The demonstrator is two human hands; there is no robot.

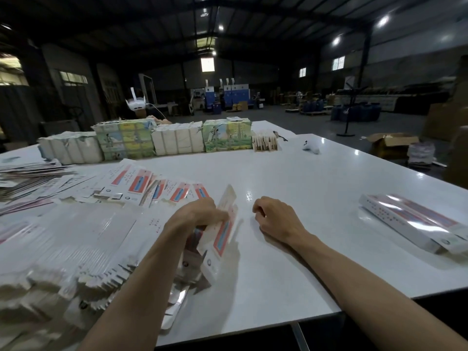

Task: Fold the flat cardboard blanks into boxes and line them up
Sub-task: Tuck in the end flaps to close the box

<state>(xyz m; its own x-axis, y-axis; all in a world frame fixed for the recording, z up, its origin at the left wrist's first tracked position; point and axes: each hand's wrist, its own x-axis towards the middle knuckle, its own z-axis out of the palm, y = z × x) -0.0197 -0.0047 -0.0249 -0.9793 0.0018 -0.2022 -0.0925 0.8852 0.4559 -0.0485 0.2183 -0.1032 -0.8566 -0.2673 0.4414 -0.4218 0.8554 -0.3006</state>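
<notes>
The left hand point(202, 214) pinches a blank point(222, 231), tilted on edge just right of the heap of flat blanks point(76, 236) on the bench point(291, 173). The right hand point(273, 216) rests beside it, loosely curled and empty. Folding seems to be just starting: the right hand should next take the blank's free edge and square it open.

White table point(291, 173) — flat blanks point(76, 239), wrapped bundles point(177, 141), folded boxes point(415, 221)
</notes>
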